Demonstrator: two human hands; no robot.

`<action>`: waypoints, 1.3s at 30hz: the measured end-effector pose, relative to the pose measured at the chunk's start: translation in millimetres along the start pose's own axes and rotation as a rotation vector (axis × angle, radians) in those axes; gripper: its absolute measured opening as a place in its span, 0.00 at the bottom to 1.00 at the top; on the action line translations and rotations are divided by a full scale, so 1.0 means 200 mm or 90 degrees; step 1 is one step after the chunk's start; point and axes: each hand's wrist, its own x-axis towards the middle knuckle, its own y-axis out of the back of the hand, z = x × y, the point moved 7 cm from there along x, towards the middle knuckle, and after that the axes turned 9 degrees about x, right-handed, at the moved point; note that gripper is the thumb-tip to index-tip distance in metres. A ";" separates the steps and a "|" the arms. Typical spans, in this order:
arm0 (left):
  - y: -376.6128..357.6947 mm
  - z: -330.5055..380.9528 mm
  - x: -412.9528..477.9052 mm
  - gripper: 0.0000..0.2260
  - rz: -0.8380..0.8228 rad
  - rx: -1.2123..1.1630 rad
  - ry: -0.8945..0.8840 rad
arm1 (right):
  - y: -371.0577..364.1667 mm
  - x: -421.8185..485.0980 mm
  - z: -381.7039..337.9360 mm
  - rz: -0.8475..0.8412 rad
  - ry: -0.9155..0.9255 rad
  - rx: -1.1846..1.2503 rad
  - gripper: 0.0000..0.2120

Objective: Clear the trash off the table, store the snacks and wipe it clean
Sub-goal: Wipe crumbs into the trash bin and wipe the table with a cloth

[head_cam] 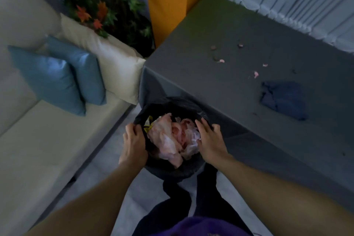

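Bin (172,170), stuffed with paper (166,136), stood by the table (210,86). My left hand (134,140) gripped its rim; my right hand (209,140) rested opposite, fingers straight.

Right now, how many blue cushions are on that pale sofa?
2. One blue square fabric cushion stands in front on the cream sofa; the other leans just behind it, partly covered. No more are in view.
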 end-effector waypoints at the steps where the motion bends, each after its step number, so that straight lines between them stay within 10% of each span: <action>1: -0.02 0.01 0.00 0.23 0.003 -0.008 0.002 | -0.01 -0.01 0.03 -0.002 -0.009 -0.001 0.35; 14: -0.18 0.16 0.04 0.23 -0.162 -0.119 0.140 | -0.03 -0.09 0.24 -0.021 -0.066 -0.077 0.32; 24: -0.25 0.34 0.08 0.38 -0.187 -0.249 0.259 | 0.54 -0.01 0.36 0.307 0.009 -0.050 0.18; 26: -0.27 0.36 0.09 0.29 -0.198 -0.259 0.292 | 0.65 0.03 0.47 0.330 -0.032 -0.055 0.19; 39: -0.32 0.75 0.17 0.29 -0.255 -0.306 0.263 | 0.96 0.17 1.11 0.139 -0.285 -0.116 0.36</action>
